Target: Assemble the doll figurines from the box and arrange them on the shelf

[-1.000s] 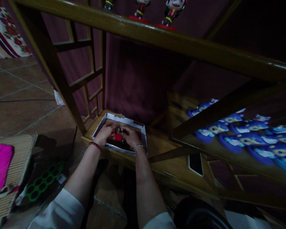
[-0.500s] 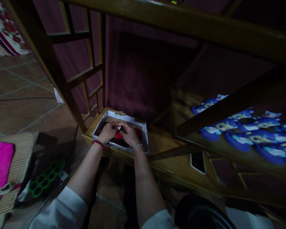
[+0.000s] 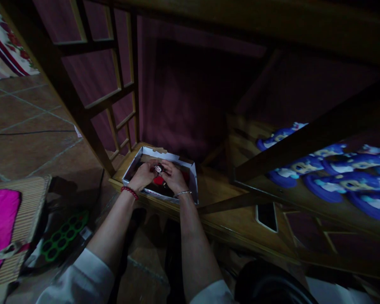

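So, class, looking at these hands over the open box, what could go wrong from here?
The small figure between the left hand and right hand might slip and drop into the box. The box sits near the front edge of the shelf, so a knock could tip it off. The dim light may hide small details.

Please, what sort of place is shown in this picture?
Probably an indoor display or storage corner, perhaps in a shop or home. Wooden shelving bears several blue figurines and an open box, where the left hand and right hand hold a small figurine.
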{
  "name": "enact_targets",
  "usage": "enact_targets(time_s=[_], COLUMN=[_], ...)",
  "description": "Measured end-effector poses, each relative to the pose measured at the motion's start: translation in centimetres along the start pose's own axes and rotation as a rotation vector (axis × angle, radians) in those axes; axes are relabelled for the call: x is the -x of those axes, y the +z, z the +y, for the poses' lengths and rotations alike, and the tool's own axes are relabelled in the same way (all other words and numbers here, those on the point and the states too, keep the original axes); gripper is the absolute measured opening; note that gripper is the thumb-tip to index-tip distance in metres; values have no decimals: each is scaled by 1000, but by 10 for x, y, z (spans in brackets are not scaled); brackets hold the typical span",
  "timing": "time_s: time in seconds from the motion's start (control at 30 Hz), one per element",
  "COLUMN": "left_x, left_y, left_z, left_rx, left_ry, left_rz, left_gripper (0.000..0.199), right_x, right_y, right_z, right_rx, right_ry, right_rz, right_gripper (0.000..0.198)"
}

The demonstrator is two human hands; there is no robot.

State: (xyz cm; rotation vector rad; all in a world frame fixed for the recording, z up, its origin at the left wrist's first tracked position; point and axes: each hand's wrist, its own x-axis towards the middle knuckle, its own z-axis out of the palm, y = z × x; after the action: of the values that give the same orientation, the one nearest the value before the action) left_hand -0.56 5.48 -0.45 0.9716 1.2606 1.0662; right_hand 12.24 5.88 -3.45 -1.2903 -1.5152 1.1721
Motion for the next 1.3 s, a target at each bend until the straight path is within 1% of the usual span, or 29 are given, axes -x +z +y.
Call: enact_targets(time_s=[0.1, 0.17, 0.23, 0.33, 0.43, 0.5, 0.6, 0.7, 0.83, 0.97, 1.13, 1.2, 1.3], left_x=[-3, -5, -6, -5, -1, 3, 9, 12, 11, 11, 16, 17, 17], left_y=[-2, -4, -5, -4, -2, -1, 0, -2, -8, -12, -11, -12, -13], left_z=[-4, -7, -8, -6, -1, 5, 13, 18, 18, 19, 26, 28, 27], left_rx=[-126, -143, -134, -119, -152, -167, -189, -235, -337, -377, -477, -502, -481], left_ry=[130, 138, 142, 117, 62, 41, 18, 29, 48, 50, 99, 87, 62], left_rz=[-115, -127, -124, -110, -155, -179, -176, -168, -196, -218, -250, -248, -240], left_gripper=[33, 32, 30, 26, 28, 29, 29, 30, 30, 31, 26, 28, 33], right_x=[0, 0, 0, 0, 4, 8, 14, 19, 26, 30, 30, 31, 34], right_y=[1, 2, 3, 3, 1, 2, 5, 10, 15, 17, 20, 20, 20], right_z=[-1, -1, 0, 1, -1, -4, -8, -10, -14, -18, -14, -13, -15], right_rx=[-80, -110, -85, 32, 142, 177, 184, 184, 212, 189, 173, 174, 178], right_ry=[-12, -19, -27, -21, -1, 15, 16, 3, 25, 61, 90, 104, 117], right_rz=[2, 27, 63, 112, 169, 200, 236, 254, 252, 232, 256, 258, 259], right_gripper=[43, 38, 32, 27, 26, 27, 27, 29, 28, 26, 27, 28, 28])
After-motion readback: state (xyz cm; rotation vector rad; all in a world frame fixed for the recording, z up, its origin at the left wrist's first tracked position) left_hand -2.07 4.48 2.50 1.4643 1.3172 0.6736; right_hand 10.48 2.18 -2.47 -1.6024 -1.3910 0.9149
